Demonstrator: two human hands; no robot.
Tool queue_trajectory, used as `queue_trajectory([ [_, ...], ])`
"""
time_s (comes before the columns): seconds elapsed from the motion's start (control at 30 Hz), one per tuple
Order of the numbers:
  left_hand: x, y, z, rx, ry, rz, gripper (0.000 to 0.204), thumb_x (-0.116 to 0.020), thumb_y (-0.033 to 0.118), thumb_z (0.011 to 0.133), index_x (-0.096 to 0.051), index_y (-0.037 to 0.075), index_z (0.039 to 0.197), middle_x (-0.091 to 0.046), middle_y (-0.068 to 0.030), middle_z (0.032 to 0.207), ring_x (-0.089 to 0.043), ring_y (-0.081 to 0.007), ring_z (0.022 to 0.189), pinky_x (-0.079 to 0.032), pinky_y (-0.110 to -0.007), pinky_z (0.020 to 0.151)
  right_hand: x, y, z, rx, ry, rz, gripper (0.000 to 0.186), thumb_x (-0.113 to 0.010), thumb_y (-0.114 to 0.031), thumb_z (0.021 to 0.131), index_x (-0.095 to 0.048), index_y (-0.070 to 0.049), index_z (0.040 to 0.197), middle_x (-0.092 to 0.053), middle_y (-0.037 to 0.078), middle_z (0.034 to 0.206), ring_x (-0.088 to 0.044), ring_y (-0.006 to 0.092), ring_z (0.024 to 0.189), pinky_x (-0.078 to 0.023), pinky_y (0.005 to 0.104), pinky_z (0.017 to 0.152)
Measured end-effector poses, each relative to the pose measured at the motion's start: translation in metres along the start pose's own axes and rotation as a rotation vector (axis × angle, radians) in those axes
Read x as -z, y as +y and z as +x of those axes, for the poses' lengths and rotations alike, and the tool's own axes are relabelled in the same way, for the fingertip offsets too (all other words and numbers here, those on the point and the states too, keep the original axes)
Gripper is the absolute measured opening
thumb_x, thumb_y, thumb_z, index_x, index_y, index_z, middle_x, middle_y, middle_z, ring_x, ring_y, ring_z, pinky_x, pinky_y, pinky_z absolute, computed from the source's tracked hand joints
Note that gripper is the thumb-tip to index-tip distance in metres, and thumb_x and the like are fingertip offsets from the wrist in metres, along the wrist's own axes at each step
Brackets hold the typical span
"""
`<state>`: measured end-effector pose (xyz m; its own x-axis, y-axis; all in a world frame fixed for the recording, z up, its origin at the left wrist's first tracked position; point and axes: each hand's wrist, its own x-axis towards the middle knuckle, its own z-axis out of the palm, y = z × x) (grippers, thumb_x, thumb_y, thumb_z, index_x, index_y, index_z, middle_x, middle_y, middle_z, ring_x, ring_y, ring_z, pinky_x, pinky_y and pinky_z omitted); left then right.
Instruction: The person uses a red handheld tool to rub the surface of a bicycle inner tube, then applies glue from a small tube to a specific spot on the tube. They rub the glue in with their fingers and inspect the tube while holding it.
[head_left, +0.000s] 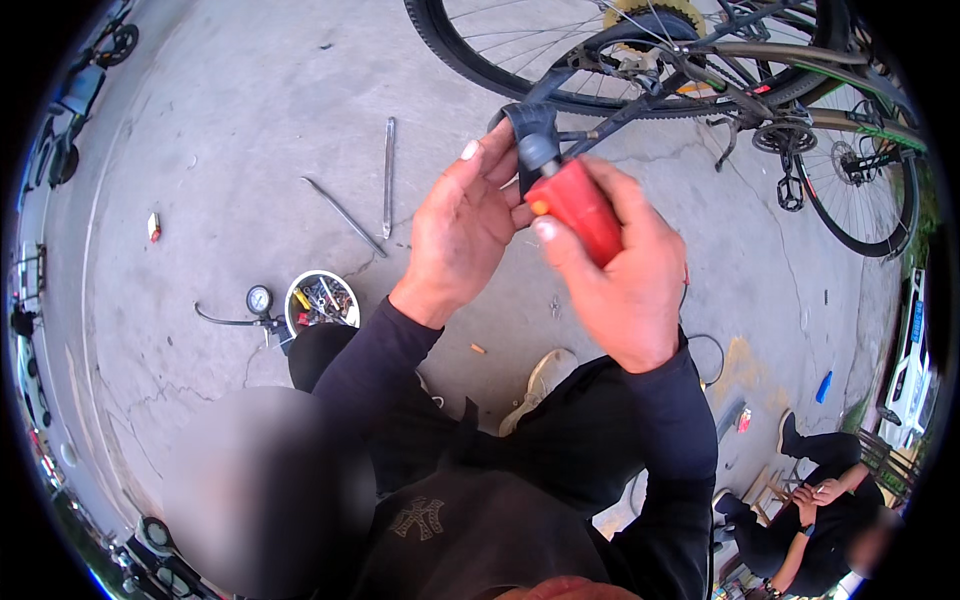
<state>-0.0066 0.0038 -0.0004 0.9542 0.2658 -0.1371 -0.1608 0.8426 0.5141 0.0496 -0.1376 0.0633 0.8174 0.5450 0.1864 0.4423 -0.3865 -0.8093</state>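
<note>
At upper centre, the left hand [460, 230] holds, with curled fingers, a black inner tube [535, 118], partly outside the tyre [455, 60] already; the right hand [630, 270] grips a red tool [578, 210] at it, seemingly unfinished.

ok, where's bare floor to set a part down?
Left: concrete between the red-and-white packet and the bent metal bar. Right: between the right hand and the bicycle pedal. Crowded: around the parts tub and pressure gauge, and around the red tool and black inner tube.
</note>
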Motion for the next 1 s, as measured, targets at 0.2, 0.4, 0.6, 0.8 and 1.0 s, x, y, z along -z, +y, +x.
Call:
queue_trajectory([
  [0.2, -0.004, 0.008, 0.005, -0.002, -0.109, -0.126, 0.058, -0.043, 0.038, 0.103, -0.035, 0.004, 0.149, -0.044, -0.0127, 0.151, -0.046, -0.0318, 0.138, -0.043, -0.042, 0.11, 0.016, 0.023, 0.012, -0.459, 0.165, 0.726, 0.034, -0.07, -0.021, 0.092, -0.06, -0.002, 0.118, -0.067, 0.009, 0.104, -0.064, 0.014, 0.09, -0.053, 0.0306, 0.076],
  [0.4, -0.011, 0.008, 0.005, -0.029, -0.168, -0.197, 0.061, -0.049, 0.035, 0.103, -0.028, 0.008, 0.153, -0.037, -0.0109, 0.155, -0.042, -0.0289, 0.141, -0.044, -0.039, 0.111, -0.006, 0.023, 0.03, -0.536, 0.083, 1.067, 0.027, -0.075, -0.011, 0.086, -0.057, -0.006, 0.106, -0.064, 0.004, 0.098, -0.062, 0.0154, 0.09, -0.051, 0.0328, 0.084],
  [0.6, -0.013, 0.014, 0.004, -0.041, -0.145, -0.196, 0.057, -0.051, 0.032, 0.103, -0.031, 0.008, 0.151, -0.039, -0.0078, 0.154, -0.044, -0.0238, 0.139, -0.053, -0.029, 0.096, -0.02, 0.016, 0.023, -0.509, 0.022, 1.01, 0.026, -0.074, -0.006, 0.085, -0.057, -0.006, 0.105, -0.062, 0.003, 0.097, -0.06, 0.011, 0.086, -0.047, 0.0264, 0.072],
  [0.8, 0.001, 0.021, 0.002, 0.008, -0.078, -0.139, 0.049, -0.055, 0.034, 0.102, -0.042, 0.008, 0.142, -0.054, -0.0046, 0.14, -0.057, -0.0162, 0.123, -0.052, -0.016, 0.065, -0.011, 0.014, 0.022, -0.415, -0.01, 0.855, 0.036, -0.073, 0.002, 0.08, -0.056, -0.005, 0.111, -0.06, 0.003, 0.096, -0.06, 0.0103, 0.082, -0.049, 0.0266, 0.07],
  [1.0, 0.017, 0.016, 0.009, -0.077, 0.104, 0.006, 0.018, -0.066, 0.025, 0.097, -0.062, 0.01, 0.107, -0.071, -0.002, 0.104, -0.067, -0.0087, 0.092, -0.051, -0.022, 0.071, -0.008, 0.012, 0.018, -0.437, -0.082, 0.791, 0.041, -0.074, -0.006, 0.079, -0.054, -0.005, 0.115, -0.059, 0.003, 0.095, -0.057, 0.0125, 0.088, -0.046, 0.0297, 0.08],
])
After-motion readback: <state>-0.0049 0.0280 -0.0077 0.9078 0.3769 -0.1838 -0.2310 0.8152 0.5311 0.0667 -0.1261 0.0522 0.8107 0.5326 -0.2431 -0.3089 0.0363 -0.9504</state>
